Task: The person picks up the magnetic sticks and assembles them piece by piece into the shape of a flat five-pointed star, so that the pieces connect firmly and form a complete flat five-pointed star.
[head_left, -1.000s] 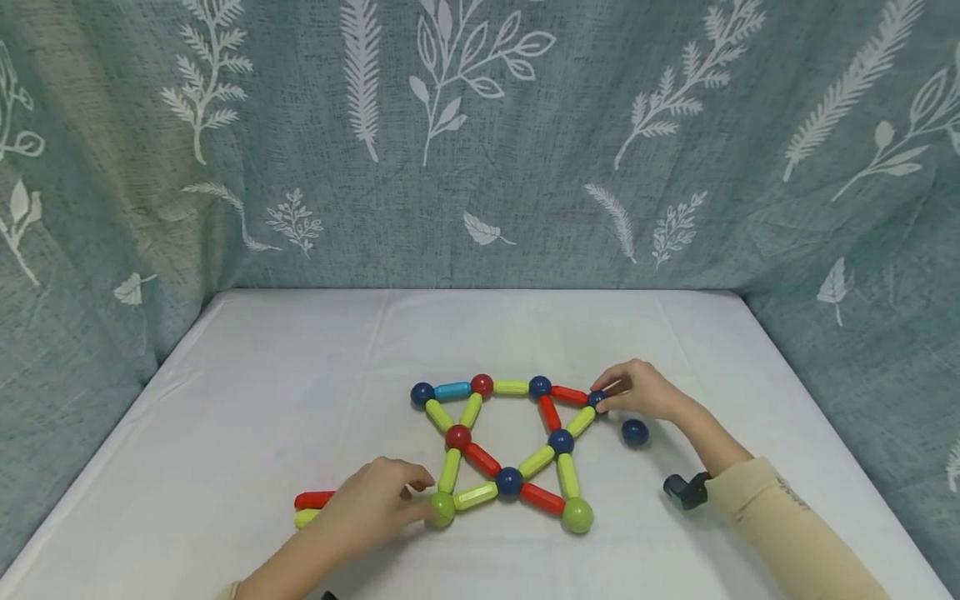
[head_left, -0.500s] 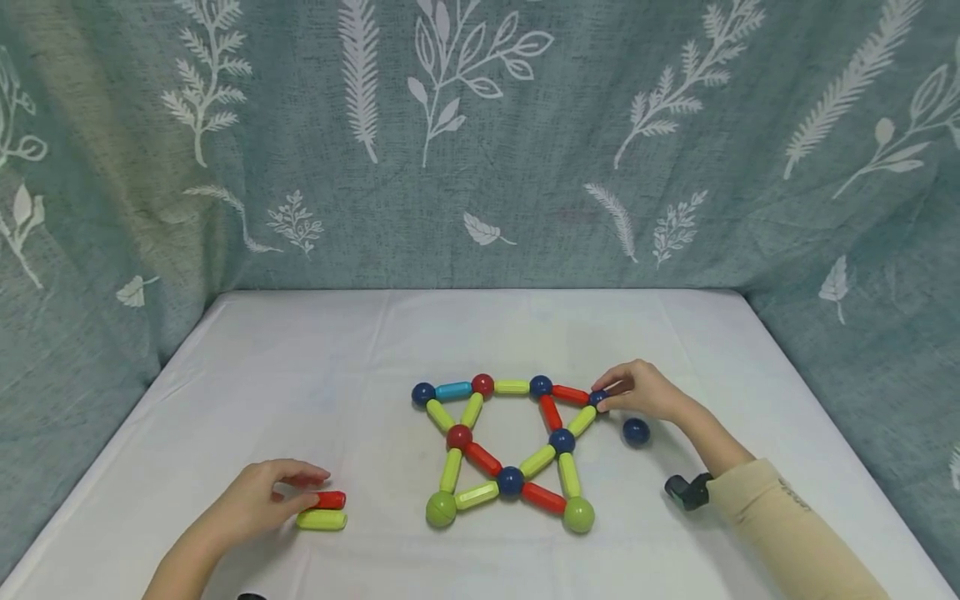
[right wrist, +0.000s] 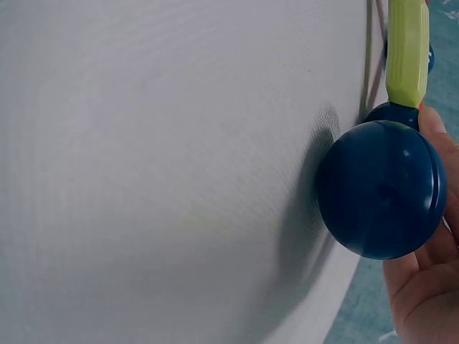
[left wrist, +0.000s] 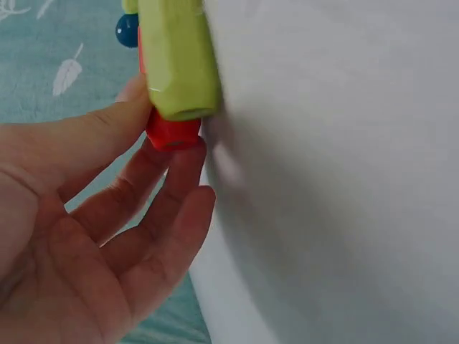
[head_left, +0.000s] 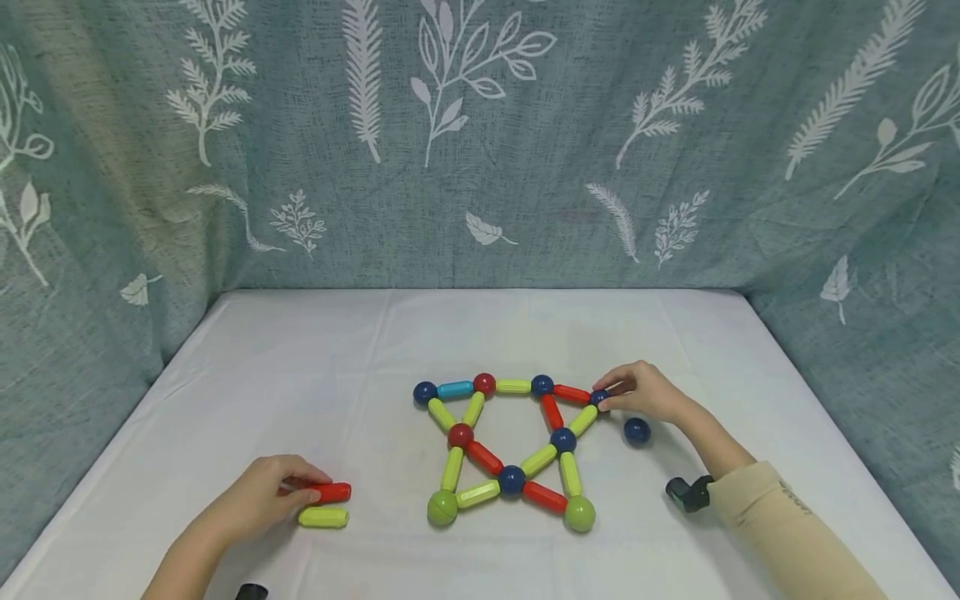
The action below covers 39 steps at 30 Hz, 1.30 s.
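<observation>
My left hand pinches a red rod between thumb and fingers at the left of the table. Just in front of it lies a yellow-green rod, which covers much of the red one in the left wrist view. My right hand pinches a dark blue ball at the right corner of a flat ball-and-rod frame. A red rod and a yellow-green rod meet at that ball. Beside the right hand rests a larger loose blue ball, partly hiding the pinched ball in the right wrist view.
The flat frame has red balls, blue balls and two green balls at its front corners. A blue rod forms part of its back edge. A white cloth covers the table; a leaf-patterned curtain hangs behind.
My left hand has moved left from the frame's front-left green ball to the loose rods and taken the red one, now slightly apart from the yellow-green one. The right hand stays put.
</observation>
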Available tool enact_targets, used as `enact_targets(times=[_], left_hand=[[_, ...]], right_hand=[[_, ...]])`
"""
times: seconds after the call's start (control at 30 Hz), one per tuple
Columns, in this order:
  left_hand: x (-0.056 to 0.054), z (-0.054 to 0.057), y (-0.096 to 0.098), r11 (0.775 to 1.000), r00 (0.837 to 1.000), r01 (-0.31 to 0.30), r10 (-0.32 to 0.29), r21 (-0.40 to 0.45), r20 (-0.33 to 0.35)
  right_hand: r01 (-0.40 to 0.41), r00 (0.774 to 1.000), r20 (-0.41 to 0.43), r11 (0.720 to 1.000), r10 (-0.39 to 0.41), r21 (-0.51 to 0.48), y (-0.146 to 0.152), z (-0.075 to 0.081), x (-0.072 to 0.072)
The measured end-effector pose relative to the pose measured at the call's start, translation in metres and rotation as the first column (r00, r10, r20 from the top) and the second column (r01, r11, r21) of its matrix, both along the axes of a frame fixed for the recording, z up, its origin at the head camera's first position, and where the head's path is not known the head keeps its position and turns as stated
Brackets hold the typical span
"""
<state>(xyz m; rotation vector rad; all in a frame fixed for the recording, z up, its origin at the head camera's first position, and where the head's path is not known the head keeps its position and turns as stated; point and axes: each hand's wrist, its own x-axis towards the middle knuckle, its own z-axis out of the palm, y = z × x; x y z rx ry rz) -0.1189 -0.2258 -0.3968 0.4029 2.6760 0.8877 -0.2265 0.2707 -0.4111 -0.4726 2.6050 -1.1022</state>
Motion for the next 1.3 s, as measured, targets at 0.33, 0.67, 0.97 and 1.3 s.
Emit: enact_targets(times=[0.33, 0.67, 0.97, 1.3], left_hand=[[-0.046, 0.029, 0.046, 1.000, 0.987, -0.006, 0.005, -0.004, -0.158], [-0.111, 0.025, 0.127, 0.994, 0.994, -0.094, 0.097, 0.053, -0.056], [-0.143, 0.004, 0.192, 0.926, 0.950, -0.307, 0.287, 0.219, 0.121], [-0.147, 0.006, 0.217, 0.941, 0.944, -0.327, 0.320, 0.086, 0.085]], right_hand=[[0.014, 1.000, 0.001, 1.000, -0.014, 0.023, -0.001, 0.002, 0.000], [0.011, 1.000, -0.012, 0.999, -0.011, 0.039, -0.004, 0.003, -0.001], [-0.004, 1.000, 0.008, 0.999, 0.004, 0.037, -0.001, 0.005, 0.000], [0.021, 1.000, 0.005, 0.999, -0.021, 0.031, -0.001, 0.005, 0.000]])
